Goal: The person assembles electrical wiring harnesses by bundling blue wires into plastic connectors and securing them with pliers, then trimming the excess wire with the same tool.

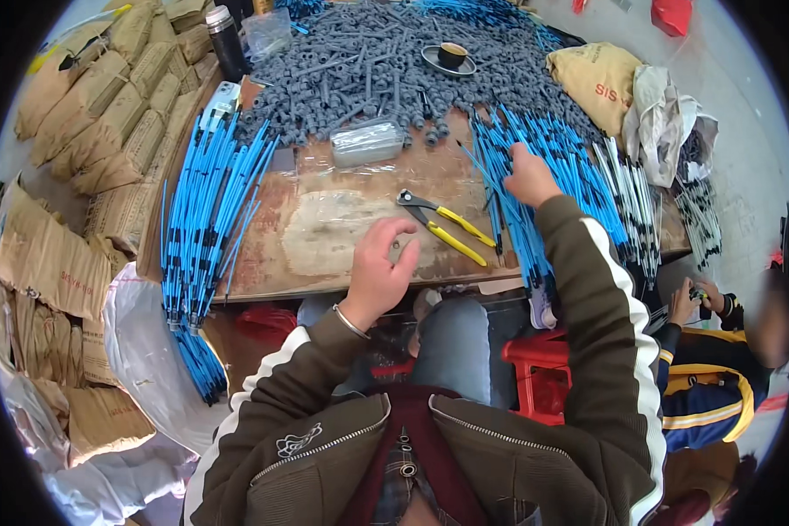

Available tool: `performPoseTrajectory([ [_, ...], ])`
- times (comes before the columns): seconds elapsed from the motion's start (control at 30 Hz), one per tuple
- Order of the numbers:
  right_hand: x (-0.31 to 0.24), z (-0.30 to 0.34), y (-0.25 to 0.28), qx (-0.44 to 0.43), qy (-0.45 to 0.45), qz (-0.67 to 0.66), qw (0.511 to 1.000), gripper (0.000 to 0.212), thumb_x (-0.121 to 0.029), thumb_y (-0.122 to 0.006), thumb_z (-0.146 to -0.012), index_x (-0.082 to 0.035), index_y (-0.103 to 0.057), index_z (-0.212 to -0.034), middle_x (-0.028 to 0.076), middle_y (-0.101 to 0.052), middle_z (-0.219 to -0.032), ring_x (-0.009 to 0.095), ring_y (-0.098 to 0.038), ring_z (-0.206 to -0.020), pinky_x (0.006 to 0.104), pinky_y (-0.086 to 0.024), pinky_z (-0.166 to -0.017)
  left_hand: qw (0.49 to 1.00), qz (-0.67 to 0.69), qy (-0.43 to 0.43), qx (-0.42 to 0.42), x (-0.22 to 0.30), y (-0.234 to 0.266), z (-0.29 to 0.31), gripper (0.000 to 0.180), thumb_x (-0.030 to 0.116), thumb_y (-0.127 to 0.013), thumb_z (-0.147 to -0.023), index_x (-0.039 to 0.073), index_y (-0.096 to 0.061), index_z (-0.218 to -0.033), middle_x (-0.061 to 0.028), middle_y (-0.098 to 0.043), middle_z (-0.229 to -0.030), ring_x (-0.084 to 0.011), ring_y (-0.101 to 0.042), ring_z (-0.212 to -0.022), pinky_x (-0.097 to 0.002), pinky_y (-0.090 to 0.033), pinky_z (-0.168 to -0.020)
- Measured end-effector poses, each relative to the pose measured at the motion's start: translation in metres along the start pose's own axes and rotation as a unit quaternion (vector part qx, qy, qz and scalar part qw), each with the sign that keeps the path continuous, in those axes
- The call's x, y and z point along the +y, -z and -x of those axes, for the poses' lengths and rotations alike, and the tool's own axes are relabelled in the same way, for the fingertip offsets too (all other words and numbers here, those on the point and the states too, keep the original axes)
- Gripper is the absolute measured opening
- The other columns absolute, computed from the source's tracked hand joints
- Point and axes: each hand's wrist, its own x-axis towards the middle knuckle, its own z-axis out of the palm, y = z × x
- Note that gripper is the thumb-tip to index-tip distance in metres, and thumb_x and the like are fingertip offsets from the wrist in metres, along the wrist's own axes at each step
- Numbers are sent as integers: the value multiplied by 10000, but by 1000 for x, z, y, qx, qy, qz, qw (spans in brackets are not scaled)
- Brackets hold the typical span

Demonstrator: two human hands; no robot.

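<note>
My right hand (pixel 531 177) reaches onto the right-hand pile of thin blue rods with black sections (pixel 579 171). Its fingers are closed at a blue rod there; the fingertips are partly hidden. Over the table's near edge, my left hand (pixel 384 270) is empty, its fingers curved and the thumb apart from them. Between the hands lie end-cutting pincers (pixel 447 230) with yellow handles, touched by neither hand. A second pile of blue rods (pixel 206 210) lies at the left, its ends jutting past the table's front edge.
Grey plastic fittings (pixel 351 70) are heaped across the far table. A clear plastic-wrapped bundle (pixel 366 143) sits before them. White rods (pixel 631 210) lie at the right edge. A black flask (pixel 228 44) stands far left. Brown sacks (pixel 105 114) are stacked left; another person (pixel 710 377) works at right.
</note>
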Motion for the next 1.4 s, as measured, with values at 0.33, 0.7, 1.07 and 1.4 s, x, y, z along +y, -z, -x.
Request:
performPoseTrajectory([
  [0.33, -54, 8, 59, 11, -14, -11, 1000, 336, -320, -586, -824, 4, -531, -751, 206, -591, -703, 382, -591, -688, 478, -454, -611, 947, 201, 249, -29, -10, -7, -7, 126, 100, -546, -852, 30, -573, -953, -101, -616, -921, -220, -590, -811, -304, -468, -718],
  [0.7, -162, 67, 81, -181, 155, -267, 934, 354, -312, -480, -913, 8, -532, -772, 124, -577, -584, 248, -599, -519, 343, -479, -504, 727, 663, 179, -6, 25, 23, -38, 191, 190, -499, -921, 91, -525, -1081, -56, -570, -818, -150, -556, -733, -286, -481, -688],
  [1.07, -27, 22, 63, -69, -56, -265, 960, 216, -240, -555, -846, -59, -670, -827, 93, -647, -721, 242, -613, -657, 333, -488, -607, 869, 420, 253, 59, 9, 30, -26, 72, 116, -504, -907, 110, -453, -957, -21, -466, -562, -120, -435, -440, -223, -409, -447],
  [1.4, 67, -7, 44, 82, -257, 192, 944, 349, -362, -586, -792, -45, -631, -931, 187, -612, -1006, 338, -594, -927, 463, -481, -748, 738, 632, 31, -235, 19, 72, -19, 102, 8, -501, -863, 51, -471, -950, -118, -582, -673, -173, -538, -440, -245, -429, -408],
])
